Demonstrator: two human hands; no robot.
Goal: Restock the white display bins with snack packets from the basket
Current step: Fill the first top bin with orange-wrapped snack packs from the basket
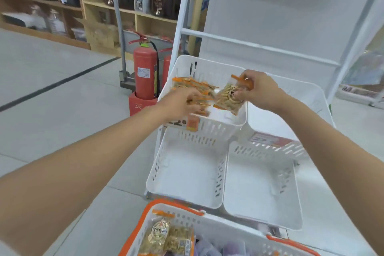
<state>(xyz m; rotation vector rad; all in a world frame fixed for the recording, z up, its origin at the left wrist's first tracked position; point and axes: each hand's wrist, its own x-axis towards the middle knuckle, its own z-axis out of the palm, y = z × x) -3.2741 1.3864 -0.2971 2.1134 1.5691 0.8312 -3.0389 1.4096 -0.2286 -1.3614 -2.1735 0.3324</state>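
Your right hand pinches a clear snack packet with orange edges by its top corner. It holds the packet tilted over the 3 o'clock side of the upper white slotted plastic bin. Your left hand lies on the heap of orange-edged packets at the bin's 9 o'clock side; blur hides whether its fingers grip any. Two lower white slotted bins sit at 6 o'clock from the upper one. The orange-rimmed white basket, at 6 o'clock in view, holds more packets. A red fire extinguisher stands on the floor at 9 o'clock of the upper bin.
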